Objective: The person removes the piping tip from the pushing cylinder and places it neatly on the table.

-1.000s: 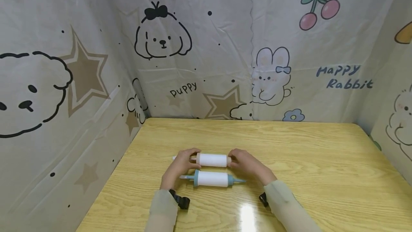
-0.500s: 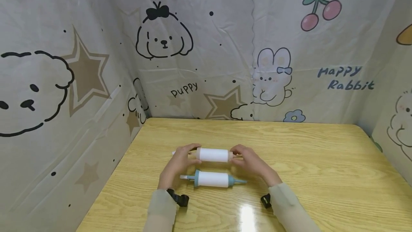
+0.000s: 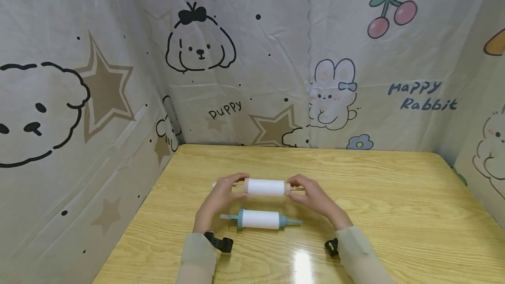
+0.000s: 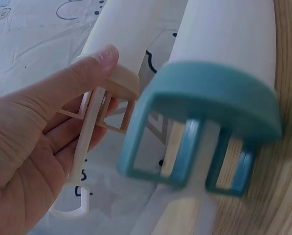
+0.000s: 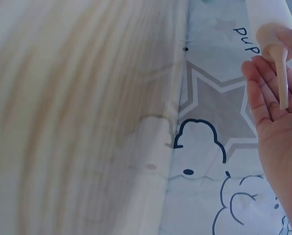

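Note:
Both hands hold a large syringe [image 3: 266,187] with a white barrel and beige ends. My left hand [image 3: 222,194] grips its flanged end; in the left wrist view the thumb lies over the beige collar [image 4: 120,81], and the plunger [image 4: 87,132] with its ring runs down past the palm. At the other end, my right hand [image 3: 314,196] pinches the beige cap, and its tapered nozzle [image 5: 281,81] points over the palm in the right wrist view. A second syringe [image 3: 260,219], white with teal ends, lies nearer on the table, its teal flange [image 4: 219,98] beside the left hand.
The wood-grain table [image 3: 375,196] extends around both syringes. A pale printed cloth [image 3: 272,56] hangs behind it and along both sides. Black wrist cameras are strapped at the left sleeve [image 3: 199,249] and right sleeve [image 3: 353,244].
The beige-ended syringe has moved away from the teal one and slightly right, with both hands on it. The right hand has followed outward; the teal-ended syringe stays where it was.

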`<state>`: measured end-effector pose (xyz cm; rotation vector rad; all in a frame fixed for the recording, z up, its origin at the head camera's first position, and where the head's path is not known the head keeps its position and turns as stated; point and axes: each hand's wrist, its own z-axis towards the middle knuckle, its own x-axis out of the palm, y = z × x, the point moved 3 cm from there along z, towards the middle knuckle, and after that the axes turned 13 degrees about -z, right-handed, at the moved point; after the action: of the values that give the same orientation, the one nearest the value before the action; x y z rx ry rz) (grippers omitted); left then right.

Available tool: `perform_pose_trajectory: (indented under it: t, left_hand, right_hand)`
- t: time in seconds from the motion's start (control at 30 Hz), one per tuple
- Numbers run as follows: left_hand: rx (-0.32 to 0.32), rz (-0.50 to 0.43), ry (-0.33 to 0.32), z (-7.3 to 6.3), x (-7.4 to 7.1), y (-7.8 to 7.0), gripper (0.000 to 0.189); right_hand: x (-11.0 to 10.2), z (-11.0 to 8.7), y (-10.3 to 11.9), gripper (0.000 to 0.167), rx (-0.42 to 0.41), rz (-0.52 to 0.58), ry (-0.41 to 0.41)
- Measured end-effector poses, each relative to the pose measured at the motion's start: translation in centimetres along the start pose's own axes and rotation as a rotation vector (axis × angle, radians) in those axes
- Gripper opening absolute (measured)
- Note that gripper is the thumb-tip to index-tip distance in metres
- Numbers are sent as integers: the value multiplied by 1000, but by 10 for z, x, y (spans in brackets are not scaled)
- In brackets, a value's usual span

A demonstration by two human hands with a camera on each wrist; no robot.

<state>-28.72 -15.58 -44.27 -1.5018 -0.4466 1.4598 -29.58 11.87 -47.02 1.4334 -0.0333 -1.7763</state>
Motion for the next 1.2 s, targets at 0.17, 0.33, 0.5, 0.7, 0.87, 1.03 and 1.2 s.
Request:
perform_pose_trajectory:
  t: [0.17,0.33,0.5,0.7,0.87,1.03,1.2]
  left_hand:
    - [28,9,12,3,10,-8,55]
    - [54,21,31,8,20,-13,54]
    - [86,2,50,15,32,-19,54]
    - [136,16,57,22,46,-26,54]
    - [166,3,65,26,57,-31,53]
    - [153,-15,73,28,67,-35,53]
    - [152,-24,93,31,76,-39,53]
  right_hand:
    - [-8,-9,-6,27,17,1,-22]
    - [-16,-18,-12,26,34,-7,-35]
    - [-23,-28,-21,25,50,-21,-48]
    - [-32,-40,-31,25,70,-31,-57]
    - [-39,-48,-38,24,81,-34,-60]
    - [-46,-57,-42,25,93,-32,-57]
    - [-53,-66,-46,26,93,-43,-62]
